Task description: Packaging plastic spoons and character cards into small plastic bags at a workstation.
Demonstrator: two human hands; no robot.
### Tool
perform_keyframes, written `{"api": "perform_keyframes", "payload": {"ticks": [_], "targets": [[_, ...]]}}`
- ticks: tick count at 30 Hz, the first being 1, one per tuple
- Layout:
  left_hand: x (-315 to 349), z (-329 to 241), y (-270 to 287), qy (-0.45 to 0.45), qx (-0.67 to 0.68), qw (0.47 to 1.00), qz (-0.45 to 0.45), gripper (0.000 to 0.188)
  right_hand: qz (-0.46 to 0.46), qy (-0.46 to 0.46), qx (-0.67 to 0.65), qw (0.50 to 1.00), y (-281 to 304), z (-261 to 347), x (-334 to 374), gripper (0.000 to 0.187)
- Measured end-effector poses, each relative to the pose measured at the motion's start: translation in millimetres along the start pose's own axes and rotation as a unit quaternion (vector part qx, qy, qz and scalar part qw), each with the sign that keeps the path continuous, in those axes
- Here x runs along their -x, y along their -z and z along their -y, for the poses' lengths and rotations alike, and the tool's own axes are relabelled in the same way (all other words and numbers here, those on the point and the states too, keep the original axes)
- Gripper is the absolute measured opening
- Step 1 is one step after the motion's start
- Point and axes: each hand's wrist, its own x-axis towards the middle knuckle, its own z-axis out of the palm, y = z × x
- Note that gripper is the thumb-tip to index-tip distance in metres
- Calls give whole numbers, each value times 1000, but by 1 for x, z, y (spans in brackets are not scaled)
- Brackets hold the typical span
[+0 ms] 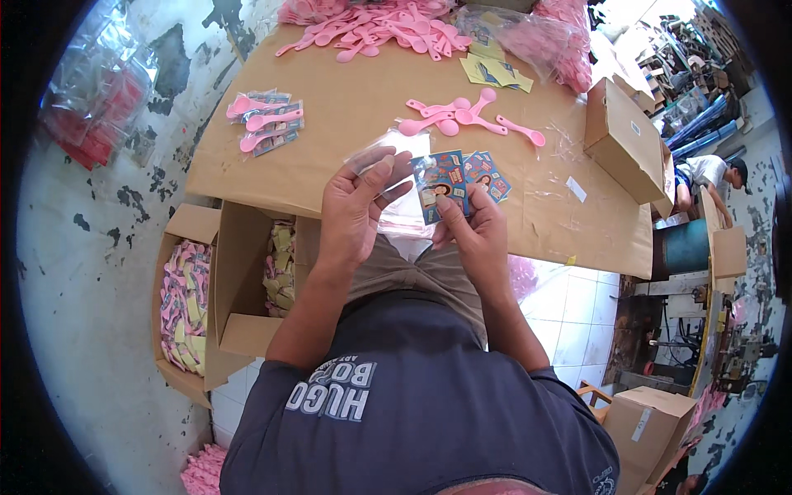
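My right hand (474, 227) pinches a blue printed card (444, 177) between thumb and fingers, holding it upright over the table's near edge. More blue cards (487, 175) fan out just behind it. My left hand (360, 202) is raised beside the card, thumb and fingers bent around thin clear plastic that looks like a bag (356, 159). Between the hands, a stack of clear plastic bags (406, 210) lies at the table edge, partly hidden. Farther back is a small group of loose pink measuring spoons (462, 115). Packed pink spoons with cards (268, 124) lie at the left.
The brown-covered table (330, 91) carries a large heap of pink spoons (379, 29), yellow-backed cards (495, 73) and a cardboard box (627, 140). Open cartons (210, 363) of packed spoons stand below left. A co-worker (709, 177) bends at the far right.
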Motion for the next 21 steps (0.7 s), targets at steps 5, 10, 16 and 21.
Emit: {"api": "perform_keyframes", "payload": {"ticks": [5,10,16,21], "targets": [[-2,4,-10,-15,-53,998,6,25,37,-30,59,997,9,5,7,18],[-10,14,-12,-26,-71,997,2,20,53,-47,80,994,20,7,1,17],[-27,25,-3,-84,-118,989,-19,19,26,-67,13,997,39,-1,0,18],[-39,31,-21,-70,-66,995,0,19,-7,-62,-11,998,43,0,-4,15]]}}
